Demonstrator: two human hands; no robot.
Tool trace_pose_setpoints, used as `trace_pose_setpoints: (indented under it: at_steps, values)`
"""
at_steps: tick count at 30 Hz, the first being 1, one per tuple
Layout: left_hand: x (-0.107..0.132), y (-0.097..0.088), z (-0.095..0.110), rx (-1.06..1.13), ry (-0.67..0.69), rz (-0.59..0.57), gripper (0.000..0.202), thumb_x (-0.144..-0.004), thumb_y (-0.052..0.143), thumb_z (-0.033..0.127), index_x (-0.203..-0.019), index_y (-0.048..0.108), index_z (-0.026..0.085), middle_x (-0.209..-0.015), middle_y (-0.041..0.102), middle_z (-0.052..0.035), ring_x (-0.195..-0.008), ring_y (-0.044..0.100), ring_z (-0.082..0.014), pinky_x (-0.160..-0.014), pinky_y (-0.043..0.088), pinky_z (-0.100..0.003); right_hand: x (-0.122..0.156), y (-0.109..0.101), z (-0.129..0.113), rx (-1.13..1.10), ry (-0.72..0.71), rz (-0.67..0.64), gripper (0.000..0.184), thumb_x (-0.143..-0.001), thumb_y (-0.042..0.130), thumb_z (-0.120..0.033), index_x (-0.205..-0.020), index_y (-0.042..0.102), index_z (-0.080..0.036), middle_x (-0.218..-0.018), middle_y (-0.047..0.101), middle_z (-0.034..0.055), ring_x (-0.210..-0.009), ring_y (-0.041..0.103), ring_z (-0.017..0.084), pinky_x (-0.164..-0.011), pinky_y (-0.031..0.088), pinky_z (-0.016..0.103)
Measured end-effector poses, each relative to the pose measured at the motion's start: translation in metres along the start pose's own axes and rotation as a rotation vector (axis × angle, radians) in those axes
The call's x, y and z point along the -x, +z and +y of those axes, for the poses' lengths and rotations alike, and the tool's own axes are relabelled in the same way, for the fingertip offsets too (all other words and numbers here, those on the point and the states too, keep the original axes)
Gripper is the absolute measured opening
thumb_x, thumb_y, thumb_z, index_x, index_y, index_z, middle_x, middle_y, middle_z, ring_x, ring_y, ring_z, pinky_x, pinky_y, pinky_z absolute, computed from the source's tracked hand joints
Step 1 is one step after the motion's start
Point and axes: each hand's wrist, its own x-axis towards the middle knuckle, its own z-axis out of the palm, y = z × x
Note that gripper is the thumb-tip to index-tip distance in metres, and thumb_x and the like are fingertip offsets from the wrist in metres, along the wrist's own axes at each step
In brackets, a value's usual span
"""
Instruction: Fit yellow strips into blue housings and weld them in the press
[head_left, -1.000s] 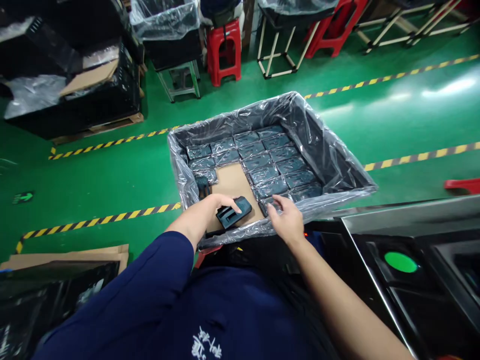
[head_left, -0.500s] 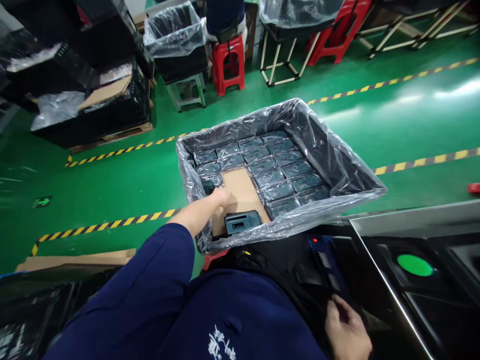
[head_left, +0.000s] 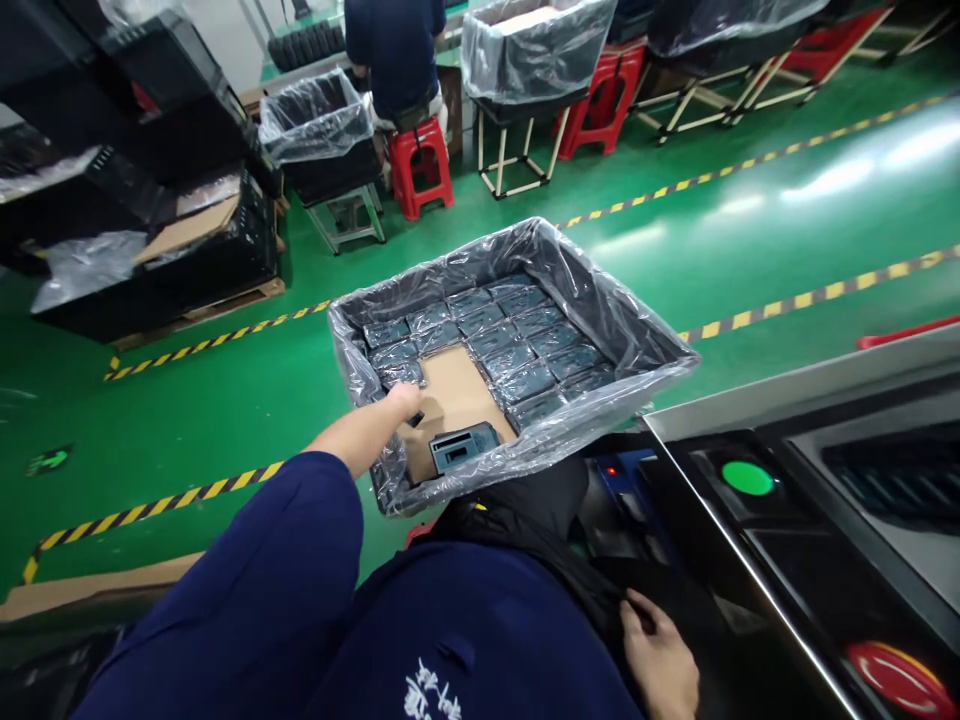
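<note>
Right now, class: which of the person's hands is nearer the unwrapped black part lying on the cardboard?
Left. The left hand reaches into the bin just beside the black part; the right hand is down by the lap, outside the bin.

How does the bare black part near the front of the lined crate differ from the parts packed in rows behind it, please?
The bare black part lies alone and unwrapped on the cardboard sheet; the packed parts sit edge to edge in rows under glossy clear film. It shows matte ribs and openings, whereas theirs are blurred by glare. All are dark, rectangular and inside the lined crate.
</note>
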Motion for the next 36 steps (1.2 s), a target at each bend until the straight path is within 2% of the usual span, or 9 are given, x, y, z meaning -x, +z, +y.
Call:
trace_pose_setpoints:
  at_steps: [3, 6, 11, 16, 19, 22, 25, 30, 36]
  values:
    - [0.018, -0.028, 0.003, -0.043, 0.050, 0.158, 0.021, -0.089, 0.060, 0.020, -0.105, 0.069, 0.010, -0.117, 0.063, -0.0164, -0.111, 0.060, -0.0271, -0.098, 0.049, -0.045, -0.001, -0.001, 0.005, 0.002, 0.011, -0.032, 0.053, -0.064, 0.053, -0.054, -0.099, 0.074, -0.020, -0.092, 0.076, 0.0127, -0.094, 0.070, 0.037, -0.086, 0.054, 0.049]
    - [0.042, -0.048, 0.010, -0.029, 0.164, 0.348, 0.032, -0.089, 0.050, 0.010, -0.112, 0.070, 0.015, -0.124, 0.061, -0.0132, -0.117, 0.058, -0.0233, -0.102, 0.047, -0.038, -0.003, 0.000, 0.004, -0.023, 0.004, -0.057, 0.059, -0.063, 0.053, -0.056, -0.103, 0.074, -0.019, -0.095, 0.076, 0.0130, -0.096, 0.069, 0.037, -0.089, 0.053, 0.049]
    - [0.077, -0.051, 0.045, 0.188, 0.665, 0.826, 0.038, -0.081, 0.050, 0.002, -0.106, 0.073, 0.018, -0.112, 0.069, -0.0086, -0.107, 0.064, -0.0175, -0.097, 0.051, -0.033, -0.008, 0.004, -0.015, -0.163, -0.115, -0.074, 0.059, -0.058, 0.059, -0.060, -0.096, 0.075, -0.018, -0.099, 0.076, 0.0135, -0.098, 0.069, 0.038, -0.091, 0.053, 0.050]
    - [0.104, -0.046, 0.107, 0.353, 0.913, 0.896, 0.029, -0.083, 0.055, 0.009, -0.104, 0.072, 0.018, -0.107, 0.071, -0.0095, -0.101, 0.067, -0.0180, -0.089, 0.055, -0.033, 0.004, 0.002, -0.055, -0.447, -0.390, -0.066, 0.051, -0.067, 0.065, -0.060, -0.096, 0.072, -0.018, -0.099, 0.076, 0.0131, -0.096, 0.071, 0.031, -0.095, 0.054, 0.048]
    - [0.123, -0.045, 0.148, 0.495, 0.963, 0.790, 0.024, -0.083, 0.060, 0.012, -0.103, 0.072, 0.017, -0.102, 0.073, -0.0097, -0.093, 0.068, -0.0182, -0.084, 0.055, -0.032, 0.024, -0.011, -0.081, -0.577, -0.595, -0.043, 0.051, -0.077, 0.066, -0.054, -0.112, 0.067, -0.016, -0.104, 0.074, 0.0137, -0.093, 0.071, 0.026, -0.090, 0.057, 0.047]
    - [0.136, -0.036, 0.184, 0.755, 0.905, 0.568, 0.015, -0.083, 0.066, 0.021, -0.095, 0.074, 0.017, -0.094, 0.074, -0.0082, -0.087, 0.068, -0.0181, -0.081, 0.054, -0.031, 0.049, -0.032, -0.103, -0.590, -0.805, 0.022, 0.053, -0.085, 0.066, -0.043, -0.132, 0.055, -0.020, -0.120, 0.068, 0.0136, -0.103, 0.067, 0.024, -0.086, 0.058, 0.042]
    - [0.137, -0.015, 0.212, 1.167, 0.743, 0.173, 0.024, -0.075, 0.077, 0.036, -0.086, 0.073, 0.015, -0.080, 0.072, -0.0052, -0.074, 0.066, -0.0166, -0.073, 0.052, -0.030, 0.073, -0.054, -0.117, -0.549, -0.943, 0.049, 0.054, -0.090, 0.063, -0.033, -0.141, 0.048, -0.025, -0.128, 0.064, 0.0114, -0.112, 0.063, 0.023, -0.089, 0.057, 0.039]
    - [0.133, 0.025, 0.239, 1.742, 0.469, -0.526, 0.043, -0.060, 0.089, 0.040, -0.088, 0.068, 0.016, -0.077, 0.069, -0.0014, -0.069, 0.065, -0.0149, -0.069, 0.052, -0.029, 0.102, -0.076, -0.124, -0.481, -1.060, 0.017, 0.032, -0.091, 0.062, -0.024, -0.123, 0.062, -0.027, -0.114, 0.066, 0.0066, -0.103, 0.065, 0.019, -0.091, 0.055, 0.035]
    - [0.144, 0.041, 0.261, 2.005, 0.176, -0.767, 0.038, -0.068, 0.081, 0.016, -0.103, 0.065, 0.017, -0.073, 0.063, 0.0024, -0.068, 0.064, -0.0118, -0.068, 0.051, -0.025, 0.118, -0.073, -0.121, -0.402, -1.135, 0.038, 0.059, -0.085, 0.071, -0.028, -0.139, 0.048, -0.026, -0.129, 0.055, 0.0120, -0.118, 0.057, 0.025, -0.099, 0.053, 0.042]
